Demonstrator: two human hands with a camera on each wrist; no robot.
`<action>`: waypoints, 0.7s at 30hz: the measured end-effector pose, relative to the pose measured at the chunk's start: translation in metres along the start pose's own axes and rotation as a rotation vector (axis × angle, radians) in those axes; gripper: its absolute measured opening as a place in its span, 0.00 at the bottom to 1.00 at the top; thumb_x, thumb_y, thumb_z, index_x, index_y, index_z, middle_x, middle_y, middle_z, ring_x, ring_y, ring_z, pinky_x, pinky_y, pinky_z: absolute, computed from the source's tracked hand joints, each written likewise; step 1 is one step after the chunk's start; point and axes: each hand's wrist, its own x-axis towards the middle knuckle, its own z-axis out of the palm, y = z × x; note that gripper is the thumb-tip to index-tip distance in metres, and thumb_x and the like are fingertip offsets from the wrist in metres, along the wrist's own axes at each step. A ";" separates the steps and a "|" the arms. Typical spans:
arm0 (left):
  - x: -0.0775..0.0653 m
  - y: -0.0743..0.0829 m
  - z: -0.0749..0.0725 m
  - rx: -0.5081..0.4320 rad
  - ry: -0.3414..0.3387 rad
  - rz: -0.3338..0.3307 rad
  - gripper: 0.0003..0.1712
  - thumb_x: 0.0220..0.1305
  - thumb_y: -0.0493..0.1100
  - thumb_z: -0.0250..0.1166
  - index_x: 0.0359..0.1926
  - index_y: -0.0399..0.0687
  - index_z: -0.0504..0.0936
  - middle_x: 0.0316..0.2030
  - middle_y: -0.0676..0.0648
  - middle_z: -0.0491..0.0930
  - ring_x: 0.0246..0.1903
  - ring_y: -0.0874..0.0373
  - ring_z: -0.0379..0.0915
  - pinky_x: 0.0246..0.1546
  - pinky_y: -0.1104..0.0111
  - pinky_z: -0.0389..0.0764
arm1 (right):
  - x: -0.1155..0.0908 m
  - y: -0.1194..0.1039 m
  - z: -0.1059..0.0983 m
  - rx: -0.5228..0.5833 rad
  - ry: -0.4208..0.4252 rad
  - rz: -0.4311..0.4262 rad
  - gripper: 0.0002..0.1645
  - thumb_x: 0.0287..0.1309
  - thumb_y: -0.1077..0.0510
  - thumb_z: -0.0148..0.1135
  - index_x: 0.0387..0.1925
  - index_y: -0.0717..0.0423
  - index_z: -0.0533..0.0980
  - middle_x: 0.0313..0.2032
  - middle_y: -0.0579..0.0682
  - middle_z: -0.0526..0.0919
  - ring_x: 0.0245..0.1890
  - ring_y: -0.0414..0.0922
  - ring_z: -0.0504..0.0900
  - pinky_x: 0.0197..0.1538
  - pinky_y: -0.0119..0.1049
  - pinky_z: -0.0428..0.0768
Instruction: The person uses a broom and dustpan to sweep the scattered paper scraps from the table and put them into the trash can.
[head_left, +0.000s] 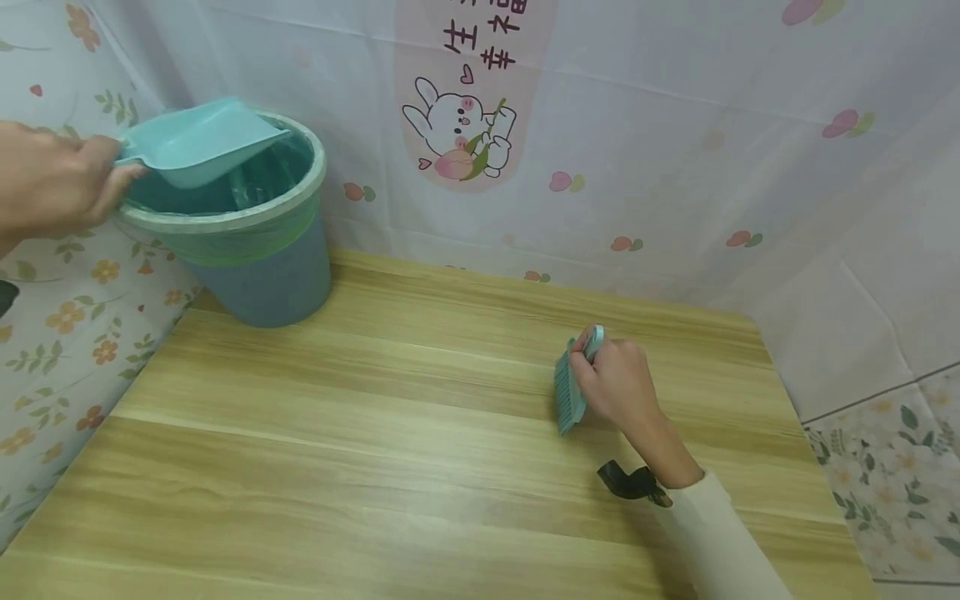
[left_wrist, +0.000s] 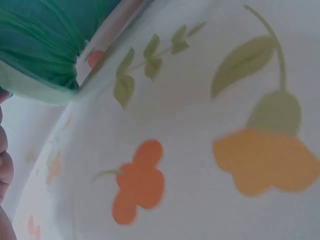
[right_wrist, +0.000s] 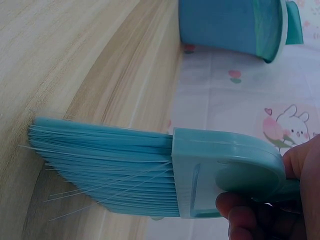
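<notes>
My left hand (head_left: 60, 179) grips the handle of a light-blue dustpan (head_left: 202, 142), which is held over the mouth of a blue bin (head_left: 270, 287). A green liner bag (head_left: 255, 246) is folded over the bin's pale rim. In the left wrist view only a few fingers (left_wrist: 4, 165) show at the left edge, beside the lined bin. My right hand (head_left: 617, 379) holds a blue hand brush (head_left: 570, 387) by its handle over the right part of the table. The right wrist view shows the bristles (right_wrist: 105, 170) pointing to the wood, their tips right at its surface.
The wood-grain table (head_left: 360, 467) spreads in front of me, with the bin at its far left corner. Behind it hangs a white curtain (head_left: 645, 167) with a rabbit print (head_left: 461, 125). A flowered cloth (head_left: 82, 333) covers the left side. Patterned tiles (head_left: 885, 492) lie beyond the right edge.
</notes>
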 end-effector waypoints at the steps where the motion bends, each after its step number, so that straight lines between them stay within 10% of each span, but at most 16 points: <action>1: 0.001 0.003 -0.001 -0.005 0.004 0.000 0.48 0.85 0.70 0.19 0.24 0.35 0.59 0.11 0.35 0.62 0.08 0.39 0.60 0.10 0.48 0.63 | 0.000 0.000 0.000 0.000 0.001 -0.001 0.13 0.71 0.65 0.51 0.28 0.58 0.75 0.13 0.35 0.53 0.15 0.33 0.48 0.19 0.32 0.53; 12: 0.017 0.025 -0.006 -0.058 0.136 0.140 0.36 0.89 0.64 0.29 0.25 0.44 0.53 0.11 0.51 0.47 0.07 0.54 0.44 0.11 0.60 0.48 | 0.000 0.001 0.000 0.005 0.004 -0.002 0.14 0.70 0.65 0.51 0.27 0.58 0.75 0.13 0.35 0.53 0.14 0.33 0.47 0.18 0.30 0.52; 17: 0.028 0.037 -0.001 -0.071 0.301 0.246 0.33 0.89 0.55 0.41 0.25 0.38 0.58 0.10 0.49 0.47 0.08 0.57 0.40 0.11 0.62 0.44 | 0.000 0.001 0.000 0.005 0.001 -0.001 0.14 0.71 0.65 0.51 0.28 0.59 0.76 0.12 0.35 0.53 0.14 0.33 0.47 0.18 0.29 0.52; 21: 0.037 0.047 0.000 -0.078 0.311 0.287 0.31 0.88 0.54 0.42 0.30 0.33 0.65 0.10 0.49 0.49 0.08 0.58 0.41 0.10 0.62 0.46 | -0.001 0.001 0.000 0.011 -0.002 0.003 0.14 0.70 0.65 0.51 0.27 0.59 0.76 0.12 0.34 0.53 0.13 0.32 0.47 0.18 0.28 0.51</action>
